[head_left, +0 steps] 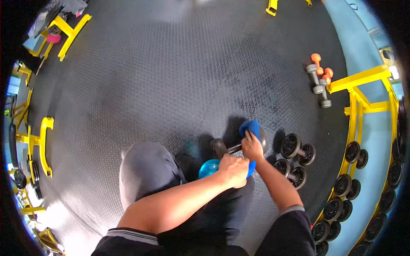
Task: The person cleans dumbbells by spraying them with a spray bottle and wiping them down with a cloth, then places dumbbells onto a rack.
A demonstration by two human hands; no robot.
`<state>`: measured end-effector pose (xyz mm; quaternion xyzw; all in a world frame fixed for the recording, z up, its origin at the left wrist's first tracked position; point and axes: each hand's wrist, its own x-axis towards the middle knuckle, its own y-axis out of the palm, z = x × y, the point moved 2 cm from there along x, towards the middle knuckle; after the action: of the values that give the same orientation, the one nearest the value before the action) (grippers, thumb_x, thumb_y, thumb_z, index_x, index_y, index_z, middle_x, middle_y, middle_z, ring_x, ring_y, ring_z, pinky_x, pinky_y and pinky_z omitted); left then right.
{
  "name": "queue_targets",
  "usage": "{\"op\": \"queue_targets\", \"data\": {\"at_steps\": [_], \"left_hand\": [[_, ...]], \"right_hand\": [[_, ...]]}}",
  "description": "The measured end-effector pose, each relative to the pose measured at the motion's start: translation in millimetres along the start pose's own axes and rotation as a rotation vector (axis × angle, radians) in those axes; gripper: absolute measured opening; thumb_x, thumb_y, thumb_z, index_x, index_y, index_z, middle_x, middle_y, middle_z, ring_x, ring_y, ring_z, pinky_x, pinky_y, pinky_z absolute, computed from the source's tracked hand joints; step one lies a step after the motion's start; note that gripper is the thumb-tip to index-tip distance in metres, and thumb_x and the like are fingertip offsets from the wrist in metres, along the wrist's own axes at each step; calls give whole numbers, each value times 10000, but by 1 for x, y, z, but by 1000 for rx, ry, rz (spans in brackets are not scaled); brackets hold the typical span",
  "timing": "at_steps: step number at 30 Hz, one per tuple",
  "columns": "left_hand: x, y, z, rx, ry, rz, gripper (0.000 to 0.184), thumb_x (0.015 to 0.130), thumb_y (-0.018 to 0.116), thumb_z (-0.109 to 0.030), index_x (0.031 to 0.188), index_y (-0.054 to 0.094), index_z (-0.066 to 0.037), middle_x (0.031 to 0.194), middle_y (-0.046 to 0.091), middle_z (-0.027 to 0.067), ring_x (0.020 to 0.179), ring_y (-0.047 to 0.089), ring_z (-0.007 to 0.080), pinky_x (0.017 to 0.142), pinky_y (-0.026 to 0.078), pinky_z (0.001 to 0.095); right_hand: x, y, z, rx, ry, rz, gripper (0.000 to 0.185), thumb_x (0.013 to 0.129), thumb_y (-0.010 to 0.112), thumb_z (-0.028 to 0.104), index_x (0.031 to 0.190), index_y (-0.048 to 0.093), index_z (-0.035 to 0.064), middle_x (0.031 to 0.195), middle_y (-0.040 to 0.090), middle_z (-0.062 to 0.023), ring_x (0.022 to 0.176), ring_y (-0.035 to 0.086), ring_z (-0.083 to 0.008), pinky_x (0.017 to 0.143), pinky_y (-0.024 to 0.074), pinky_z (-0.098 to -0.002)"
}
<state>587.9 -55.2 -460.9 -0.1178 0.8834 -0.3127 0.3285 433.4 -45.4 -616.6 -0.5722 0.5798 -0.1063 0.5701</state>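
Note:
My right hand (252,146) presses a blue cloth (250,127) against the far end of a dark dumbbell (219,148) lying on the floor. Its other round head and part of the bar show to the left. Closer to my body, my left hand (234,170) is closed around a spray bottle (208,169) with a clear turquoise body. A bit of blue sticks out past the fingers on the right side. The fist hides the bottle's neck. My left forearm crosses over my bent legs.
Two black dumbbells (291,146) (296,175) lie right of my right arm. Grey dumbbells (315,77) and orange dumbbells (316,59) are on the black rubber floor (171,77) farther right. A yellow rack (352,123) holds several dumbbells along the blue wall. Yellow equipment frames (45,145) stand left.

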Motion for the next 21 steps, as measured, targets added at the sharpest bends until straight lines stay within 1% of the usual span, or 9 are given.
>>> {"op": "queue_targets", "data": {"at_steps": [5, 8, 10, 11, 13, 16, 17, 19, 21], "left_hand": [[7, -10, 1, -45, -11, -36, 375, 676, 659, -191, 1009, 609, -27, 974, 679, 145, 908, 667, 296, 777, 501, 449], [3, -9, 3, -75, -25, -32, 376, 668, 665, -193, 999, 612, -24, 940, 684, 156, 867, 676, 303, 733, 514, 446], [4, -14, 5, -43, 6, -81, 360, 659, 670, -189, 970, 618, -16, 914, 686, 160, 823, 681, 303, 694, 524, 442], [4, -14, 5, -52, 3, -84, 360, 659, 670, -189, 970, 618, -16, 914, 686, 160, 823, 681, 303, 694, 524, 442], [2, -14, 2, 10, 65, -144, 352, 656, 670, -186, 958, 620, -11, 902, 687, 155, 810, 680, 299, 697, 521, 447], [3, -12, -1, 31, 94, -87, 359, 659, 665, -182, 968, 614, -7, 911, 684, 157, 824, 677, 295, 711, 519, 435], [3, -11, -2, 38, 81, -27, 363, 664, 661, -184, 976, 611, -6, 915, 682, 158, 832, 675, 297, 722, 519, 432], [-1, -13, -5, 72, 107, -17, 367, 677, 652, -188, 993, 604, -9, 919, 679, 159, 847, 675, 299, 726, 519, 429], [-5, -13, -4, 40, 70, -4, 364, 688, 642, -187, 1004, 600, -12, 924, 679, 160, 862, 675, 305, 739, 516, 436]], "right_hand": [[60, -33, -5, -10, -148, 393, 273, 825, 587, 311, 1001, 729, 158, 1159, 658, -47, 1193, 513, -202, 1100, 228, -361], [41, -10, -9, 90, -113, 284, 293, 818, 581, 327, 982, 713, 123, 1102, 663, -52, 1177, 496, -210, 1064, 263, -375], [3, 5, 0, -83, 55, -337, 293, 829, 513, 338, 946, 669, 120, 1037, 646, -50, 1139, 483, -233, 1009, 291, -394], [-26, -11, 0, 249, 99, -338, 278, 793, 514, 324, 904, 618, 92, 1012, 619, -81, 1103, 477, -259, 921, 328, -411], [-60, -1, 19, 250, 312, -582, 273, 797, 514, 335, 898, 610, 100, 949, 590, -100, 1045, 485, -299, 827, 364, -437], [-64, 81, 66, 733, 626, -153, 276, 750, 580, 299, 926, 625, 90, 985, 597, -139, 992, 530, -356, 771, 423, -470], [-59, 106, 78, 849, 699, -471, 284, 705, 621, 207, 947, 637, 59, 960, 621, -167, 870, 573, -404, 727, 458, -491], [-51, 92, 64, 1048, 784, -677, 358, 667, 623, 121, 1011, 628, 20, 925, 625, -218, 765, 601, -422, 730, 487, -480], [-47, 84, 61, 1244, 962, -553, 382, 669, 612, 93, 1042, 617, 11, 923, 633, -224, 726, 612, -412, 724, 502, -468]]}}
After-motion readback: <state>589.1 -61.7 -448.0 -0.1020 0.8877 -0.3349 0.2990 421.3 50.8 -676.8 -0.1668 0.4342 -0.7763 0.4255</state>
